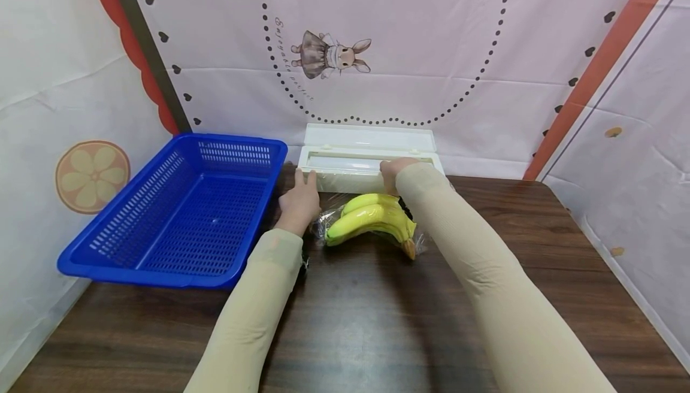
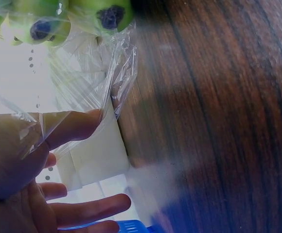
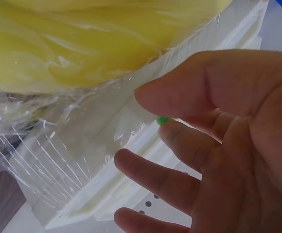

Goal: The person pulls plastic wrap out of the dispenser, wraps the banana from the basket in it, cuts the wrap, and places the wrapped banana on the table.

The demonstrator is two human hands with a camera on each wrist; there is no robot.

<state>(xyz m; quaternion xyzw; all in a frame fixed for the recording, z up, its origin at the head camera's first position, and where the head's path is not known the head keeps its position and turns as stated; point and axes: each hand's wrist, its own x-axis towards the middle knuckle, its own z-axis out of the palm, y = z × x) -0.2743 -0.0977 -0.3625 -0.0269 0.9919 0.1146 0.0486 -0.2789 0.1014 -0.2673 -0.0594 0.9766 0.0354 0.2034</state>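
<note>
A bunch of yellow bananas [image 1: 372,219], green at the tips, lies on the table under clear cling film [image 2: 87,63]. Behind it stands a long white cling film box [image 1: 345,182] with its lid [image 1: 372,136] raised. My left hand [image 1: 299,202] is at the box's left end, fingers spread. In the left wrist view its thumb [image 2: 75,127] touches the film. My right hand [image 1: 398,172] is over the box's front edge, toward the right. Thumb and forefinger pinch a small green slider [image 3: 163,120] there, mostly hidden by the fingers; the other fingers are extended.
A blue plastic basket [image 1: 259,213] with slotted sides stands to the left on the dark wooden table [image 1: 377,321]. Printed cloth [image 1: 431,33] hangs behind the table and at both sides. The film box stands close to the back cloth.
</note>
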